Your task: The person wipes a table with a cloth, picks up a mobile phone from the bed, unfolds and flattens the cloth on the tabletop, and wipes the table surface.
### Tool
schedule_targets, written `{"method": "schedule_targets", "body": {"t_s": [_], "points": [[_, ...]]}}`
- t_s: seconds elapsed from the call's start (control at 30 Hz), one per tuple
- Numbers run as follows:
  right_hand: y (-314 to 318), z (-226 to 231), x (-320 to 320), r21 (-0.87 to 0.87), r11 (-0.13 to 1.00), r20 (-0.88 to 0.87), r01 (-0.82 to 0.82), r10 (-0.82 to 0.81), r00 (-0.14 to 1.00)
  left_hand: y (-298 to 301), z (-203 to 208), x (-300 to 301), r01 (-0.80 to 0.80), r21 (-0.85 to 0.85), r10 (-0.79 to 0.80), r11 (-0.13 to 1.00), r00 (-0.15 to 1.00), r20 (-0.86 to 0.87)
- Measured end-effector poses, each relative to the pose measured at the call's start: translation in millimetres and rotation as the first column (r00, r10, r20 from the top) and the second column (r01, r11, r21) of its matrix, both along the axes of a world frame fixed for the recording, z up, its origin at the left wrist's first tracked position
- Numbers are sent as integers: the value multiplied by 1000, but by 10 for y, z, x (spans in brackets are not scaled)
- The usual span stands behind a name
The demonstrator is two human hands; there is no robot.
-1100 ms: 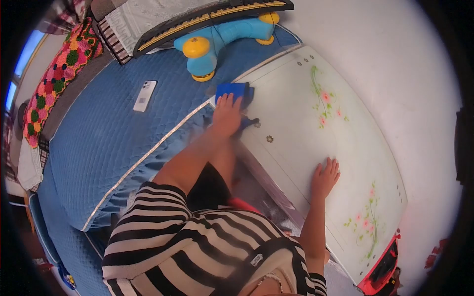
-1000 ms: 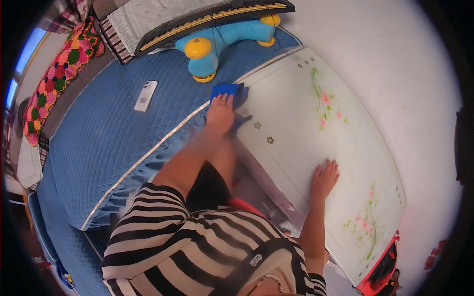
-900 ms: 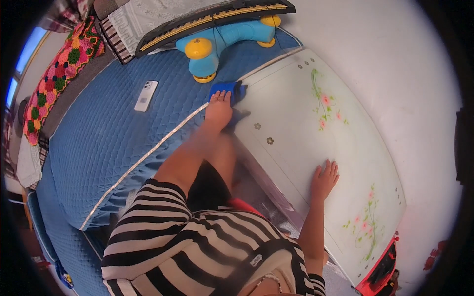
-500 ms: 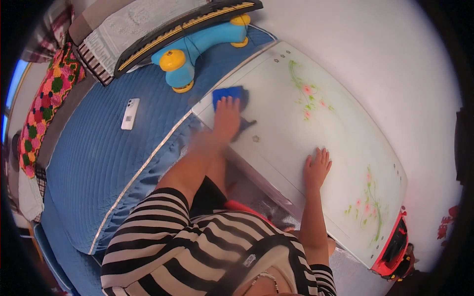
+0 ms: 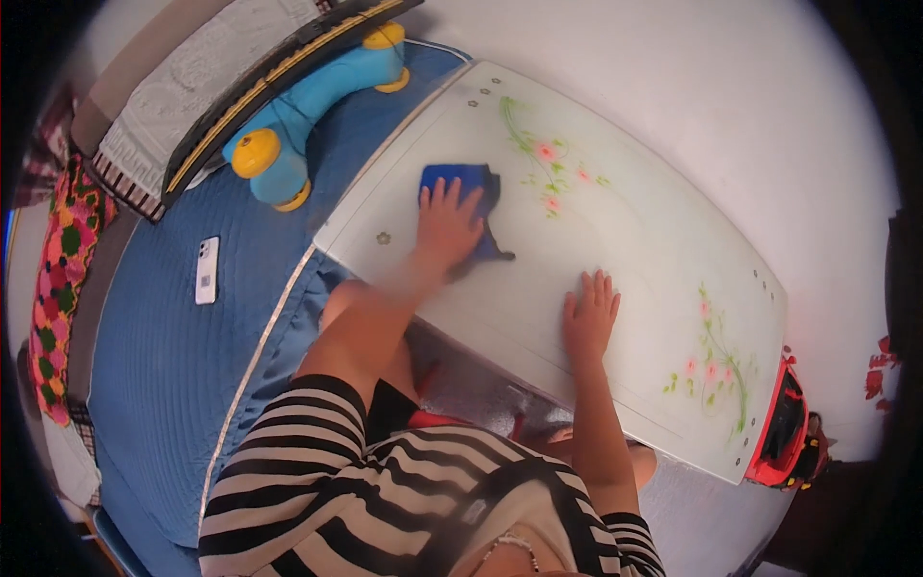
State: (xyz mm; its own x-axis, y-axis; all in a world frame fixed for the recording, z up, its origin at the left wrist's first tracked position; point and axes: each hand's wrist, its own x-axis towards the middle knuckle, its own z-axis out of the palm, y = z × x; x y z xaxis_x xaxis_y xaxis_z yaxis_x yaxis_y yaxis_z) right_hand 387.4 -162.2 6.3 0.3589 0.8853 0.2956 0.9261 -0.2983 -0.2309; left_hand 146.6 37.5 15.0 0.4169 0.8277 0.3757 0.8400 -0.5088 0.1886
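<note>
My left hand (image 5: 449, 226) lies flat on a blue cloth (image 5: 460, 176), pressing it against the white glass tabletop (image 5: 615, 221). Its fingers are stretched out and slightly apart. Dark corners of the cloth stick out to the right of the hand, and part of it is hidden under the palm. Farther right, my right hand (image 5: 588, 322) rests palm down on the bare glass near the table's close edge, fingers extended and holding nothing. Pink flowers with green stems decorate the glass.
On the left, a blue quilted bed (image 5: 192, 385) meets the table's end and bears a white phone (image 5: 207, 270). Behind are a blue and yellow toy (image 5: 317, 101) and a black keyboard (image 5: 216, 120). A red object (image 5: 777, 428) stands past the table's right end.
My left hand has slid the blue cloth rightward over the glass, away from the bed-side end. The right hand stays flat on the table. The whole view has turned slightly.
</note>
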Motion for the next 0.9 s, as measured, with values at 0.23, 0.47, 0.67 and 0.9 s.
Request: {"method": "schedule_targets", "body": {"t_s": [0.23, 0.47, 0.67, 0.9], "points": [[-3, 154, -67, -8, 1000, -5, -9, 8, 1000, 968, -7, 198, -144, 10, 144, 990, 983, -110], [25, 148, -123, 7, 1000, -23, -13, 13, 1000, 1012, -75, 353, -222, 81, 225, 972, 974, -36], [7, 66, -76, 23, 1000, 10, 10, -10, 1000, -49, -51, 458, 31, 31, -28, 999, 996, -82], [102, -29, 0, 103, 994, 31, -20, 17, 999, -1315, 38, 458, 274, -43, -275, 961, 961, -9]]}}
